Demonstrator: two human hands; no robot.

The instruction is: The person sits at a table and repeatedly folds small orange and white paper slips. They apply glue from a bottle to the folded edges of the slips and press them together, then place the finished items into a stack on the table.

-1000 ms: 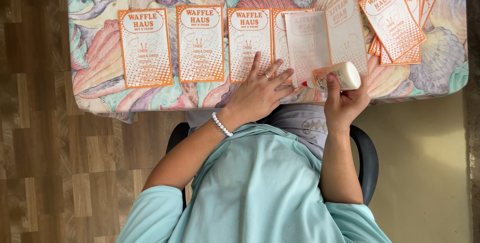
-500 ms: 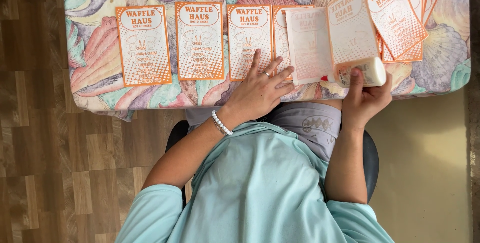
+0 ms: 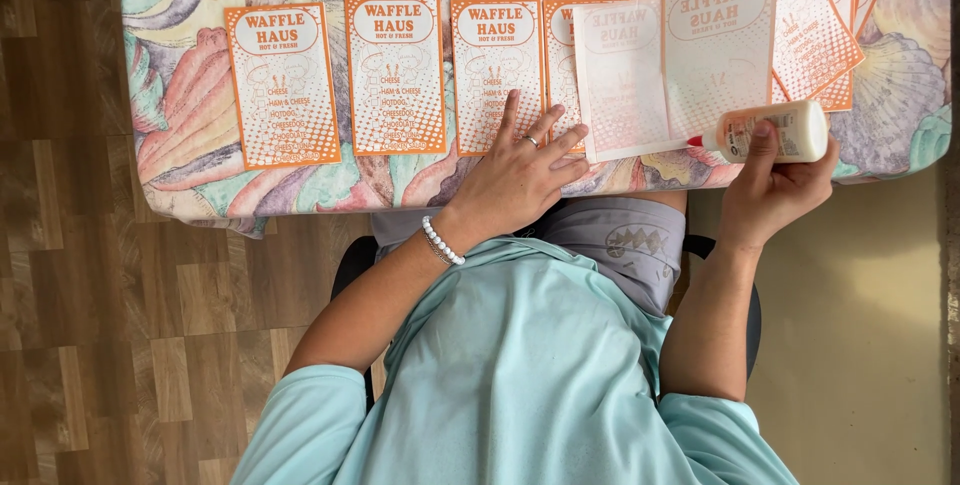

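While the left hand (image 3: 515, 170) lies flat on an orange card (image 3: 497, 75), right fingers (image 3: 765, 145) grip a glue bottle (image 3: 775, 132)

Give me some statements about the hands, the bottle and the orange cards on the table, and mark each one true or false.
1. The right hand holds a white glue bottle lying sideways. True.
2. The left hand lies flat on the orange cards. True.
3. All sheets lie printed side up. False: two face-down sheets show their pale backs.
4. The table has a plain white cloth. False: the tablecloth has a colourful shell pattern.
5. The left wrist wears a bead bracelet. True.
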